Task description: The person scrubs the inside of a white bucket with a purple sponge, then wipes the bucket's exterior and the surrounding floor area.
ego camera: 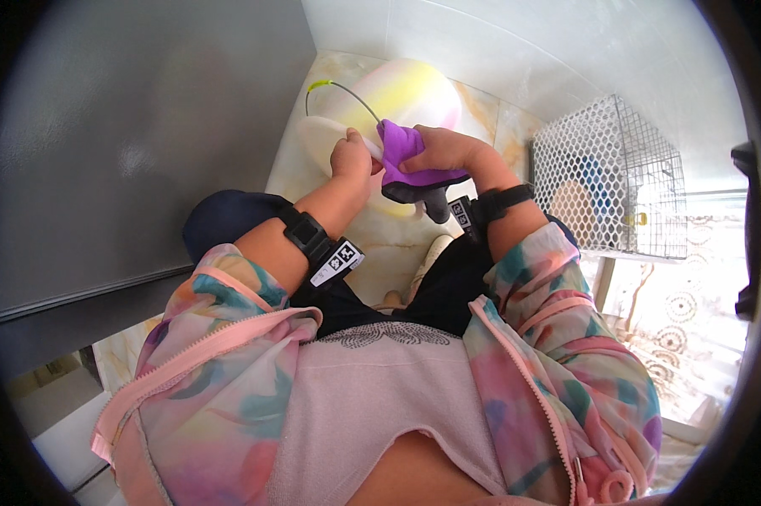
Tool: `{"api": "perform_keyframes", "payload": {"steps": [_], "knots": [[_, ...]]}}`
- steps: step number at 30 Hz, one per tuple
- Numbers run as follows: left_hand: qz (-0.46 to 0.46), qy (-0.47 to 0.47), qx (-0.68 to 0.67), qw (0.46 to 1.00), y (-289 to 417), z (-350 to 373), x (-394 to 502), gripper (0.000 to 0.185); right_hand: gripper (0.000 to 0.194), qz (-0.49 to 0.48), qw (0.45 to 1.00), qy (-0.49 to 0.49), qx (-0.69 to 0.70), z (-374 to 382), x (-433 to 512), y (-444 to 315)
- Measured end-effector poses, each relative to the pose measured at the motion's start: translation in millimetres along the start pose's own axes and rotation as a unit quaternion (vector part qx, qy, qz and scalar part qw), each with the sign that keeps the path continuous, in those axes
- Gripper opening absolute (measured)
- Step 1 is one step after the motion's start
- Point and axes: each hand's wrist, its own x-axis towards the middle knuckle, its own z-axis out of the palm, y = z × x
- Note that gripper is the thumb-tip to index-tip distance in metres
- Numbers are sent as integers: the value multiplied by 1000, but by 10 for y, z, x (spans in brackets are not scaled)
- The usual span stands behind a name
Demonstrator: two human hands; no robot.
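Note:
A pale plastic bucket (412, 85) with yellow and pink bands is tilted over the floor. Its thin wire handle (355, 96) with a yellow-green grip arches up from the rim. My left hand (352, 157) grips the bucket's white rim on the near side. In my right hand (447, 148) is a purple cloth (401, 142) with a black edge and a grey underside, bunched against the rim. My right thumb presses on top of it. Part of the rim is hidden behind the cloth and my hands.
A wire cage (583, 171) with white mesh stands to the right by the wall. On the left rises a large grey smooth-faced panel (134, 126). Marbled tile floor (349, 231) lies below, and a patterned sheer curtain (678, 316) hangs at the right.

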Motion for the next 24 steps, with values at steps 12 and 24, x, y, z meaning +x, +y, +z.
{"api": "perform_keyframes", "payload": {"steps": [12, 24], "knots": [[-56, 7, -94, 994, 186, -3, -166, 40, 51, -35, 998, 54, 14, 11, 13, 100], [399, 87, 434, 803, 221, -28, -97, 45, 46, -42, 996, 31, 66, -60, -40, 91]]}}
